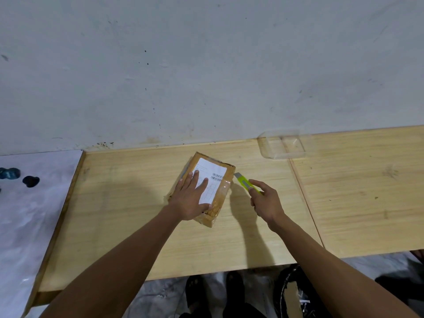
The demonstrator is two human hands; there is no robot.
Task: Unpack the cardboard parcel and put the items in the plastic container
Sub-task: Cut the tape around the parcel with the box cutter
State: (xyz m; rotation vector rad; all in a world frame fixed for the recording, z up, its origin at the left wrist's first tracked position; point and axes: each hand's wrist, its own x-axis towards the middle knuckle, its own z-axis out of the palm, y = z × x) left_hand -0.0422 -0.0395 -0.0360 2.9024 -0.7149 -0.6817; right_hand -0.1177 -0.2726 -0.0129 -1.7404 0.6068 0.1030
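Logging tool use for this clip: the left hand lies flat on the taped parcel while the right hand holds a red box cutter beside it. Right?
Not quite: the box cutter is yellow-green, not red, as the head view shows. The rest holds: the left hand lies flat on the parcel and the right hand holds the cutter beside it.

Bare table (128, 203) surrounds the parcel (207, 191); the plastic container (281, 145) stands well apart by the wall (206, 65).
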